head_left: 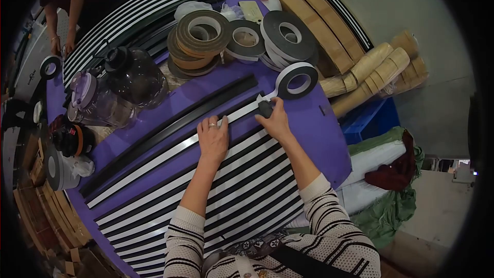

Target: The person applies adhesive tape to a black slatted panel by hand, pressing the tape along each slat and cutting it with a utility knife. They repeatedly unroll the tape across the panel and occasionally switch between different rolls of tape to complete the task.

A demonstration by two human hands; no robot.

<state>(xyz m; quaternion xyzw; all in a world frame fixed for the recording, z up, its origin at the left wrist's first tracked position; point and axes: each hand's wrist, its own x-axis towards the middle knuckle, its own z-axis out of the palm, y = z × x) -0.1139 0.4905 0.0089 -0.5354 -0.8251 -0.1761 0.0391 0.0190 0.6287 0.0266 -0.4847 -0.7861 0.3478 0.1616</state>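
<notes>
Under my left hand [212, 136], fingers laid along it, is a long dark strip faced with white tape [164, 155]. My right hand [276, 122] is closed around a small dark-handled tool [265, 109] at the strip's right end. Much of that tool is hidden by the fingers, and I cannot tell its exact kind. From the strip's end, white tape runs up to a black-and-white tape roll [312, 75] lying just beyond my right hand. A bare black strip [175, 118] lies behind the taped one. Several white-faced strips [216, 195] lie side by side nearest my body.
Stacked tape rolls [203, 33] and two clear jugs [139, 80] stand across the purple table [324, 139]. At upper left, a person's hands [63, 46] work by another row of strips [139, 5]. Cardboard tubes [370, 74] and a blue bin [373, 118] are at right.
</notes>
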